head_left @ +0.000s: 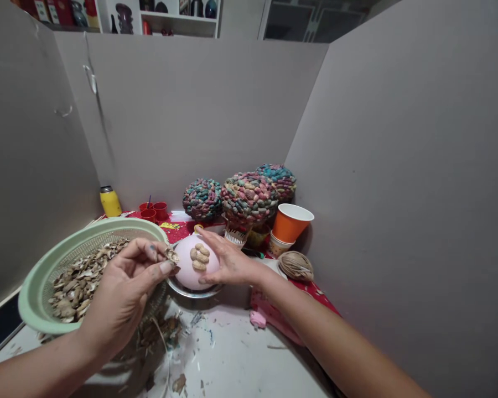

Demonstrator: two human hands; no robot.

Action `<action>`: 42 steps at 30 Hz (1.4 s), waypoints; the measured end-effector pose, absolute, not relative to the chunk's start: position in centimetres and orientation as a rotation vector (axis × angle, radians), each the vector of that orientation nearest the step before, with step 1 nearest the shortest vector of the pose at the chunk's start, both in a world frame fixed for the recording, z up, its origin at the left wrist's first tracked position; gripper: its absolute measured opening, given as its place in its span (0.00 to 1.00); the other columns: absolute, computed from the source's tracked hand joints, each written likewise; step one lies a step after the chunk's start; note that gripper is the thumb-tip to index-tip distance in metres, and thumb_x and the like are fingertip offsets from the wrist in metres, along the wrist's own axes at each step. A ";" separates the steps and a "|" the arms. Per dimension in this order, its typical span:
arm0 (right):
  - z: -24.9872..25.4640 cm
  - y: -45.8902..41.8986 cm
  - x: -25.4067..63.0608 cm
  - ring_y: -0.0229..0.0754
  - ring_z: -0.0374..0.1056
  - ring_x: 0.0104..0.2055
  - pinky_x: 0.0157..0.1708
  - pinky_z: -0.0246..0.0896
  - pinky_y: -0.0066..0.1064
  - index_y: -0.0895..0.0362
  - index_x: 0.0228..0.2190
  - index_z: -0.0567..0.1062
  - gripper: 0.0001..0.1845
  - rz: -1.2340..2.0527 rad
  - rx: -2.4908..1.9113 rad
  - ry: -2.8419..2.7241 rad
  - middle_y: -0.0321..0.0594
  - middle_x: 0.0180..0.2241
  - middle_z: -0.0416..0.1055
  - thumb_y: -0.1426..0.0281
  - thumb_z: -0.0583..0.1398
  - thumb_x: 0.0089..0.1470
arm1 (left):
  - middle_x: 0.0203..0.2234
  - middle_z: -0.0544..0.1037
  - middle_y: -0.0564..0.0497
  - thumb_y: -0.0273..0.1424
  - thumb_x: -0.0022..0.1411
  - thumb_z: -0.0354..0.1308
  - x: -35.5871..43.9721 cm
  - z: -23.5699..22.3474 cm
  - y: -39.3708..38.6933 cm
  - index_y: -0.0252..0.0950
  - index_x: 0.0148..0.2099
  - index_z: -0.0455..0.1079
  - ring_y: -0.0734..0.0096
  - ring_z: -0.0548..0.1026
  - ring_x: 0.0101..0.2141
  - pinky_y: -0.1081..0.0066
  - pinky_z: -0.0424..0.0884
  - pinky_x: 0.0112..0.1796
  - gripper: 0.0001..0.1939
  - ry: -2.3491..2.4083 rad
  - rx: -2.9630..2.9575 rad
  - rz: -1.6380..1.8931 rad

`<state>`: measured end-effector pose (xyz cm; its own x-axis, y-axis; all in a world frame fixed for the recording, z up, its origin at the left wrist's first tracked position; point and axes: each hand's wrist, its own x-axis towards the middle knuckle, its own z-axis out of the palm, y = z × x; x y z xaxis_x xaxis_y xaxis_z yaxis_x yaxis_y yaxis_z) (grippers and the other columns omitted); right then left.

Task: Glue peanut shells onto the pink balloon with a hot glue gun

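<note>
Between thumb and fingers, my left hand [126,282] pinches a peanut shell half [171,255], its hollow side partly showing. It is just left of a pale pink balloon [183,260], which rests in a shallow metal bowl [195,294]. Several peanut shells [200,256] sit in a cluster on the balloon's near face. My right hand [228,258] is curved around the balloon's right side, thumb low and fingers near the top. Under and beyond my left hand stands a green plastic colander [37,282] filled with loose peanut shells [81,284].
Behind the bowl are balls covered in painted shells [249,196], red cups [160,210] and a yellow bottle [110,201]. Right of them stand an orange paper cup [290,224] and a twine coil [295,266]. A pink glue gun [274,312] lies nearer. Grey partitions [419,182] enclose the table.
</note>
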<state>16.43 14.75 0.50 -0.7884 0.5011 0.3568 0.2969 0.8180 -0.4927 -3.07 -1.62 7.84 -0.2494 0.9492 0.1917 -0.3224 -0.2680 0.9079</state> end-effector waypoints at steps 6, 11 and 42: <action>0.3 15.2 17.6 0.52 0.54 0.67 0.66 0.44 0.46 0.50 0.70 0.41 0.67 0.985 -0.584 -2.215 0.49 0.66 0.54 0.60 0.74 0.41 | 0.28 0.76 0.53 0.28 0.46 0.74 -3.9 9.1 -1.7 0.36 0.30 0.70 0.73 0.73 0.29 0.76 0.73 0.32 0.14 1.124 1.072 1.548; 1.1 14.6 18.2 0.52 0.51 0.68 0.67 0.41 0.47 0.51 0.70 0.42 0.66 1.096 -0.625 -2.208 0.49 0.66 0.54 0.58 0.74 0.40 | 0.26 0.75 0.53 0.28 0.45 0.74 -4.3 10.0 -1.3 0.37 0.29 0.70 0.72 0.73 0.28 0.75 0.71 0.28 0.14 1.202 1.203 1.469; 0.3 13.3 18.2 0.55 0.51 0.68 0.65 0.47 0.51 0.48 0.69 0.45 0.63 0.758 -0.508 -2.210 0.51 0.68 0.51 0.63 0.74 0.41 | 0.24 0.71 0.55 0.31 0.45 0.59 -1.6 8.8 5.0 0.37 0.29 0.65 0.71 0.68 0.27 0.70 0.63 0.30 0.07 1.387 1.660 1.012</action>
<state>18.15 13.30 0.35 -0.6527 0.5566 0.5139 0.1239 0.7476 -0.6525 -1.59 4.98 8.77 0.1059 0.9880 0.1123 0.4084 -0.1462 0.9010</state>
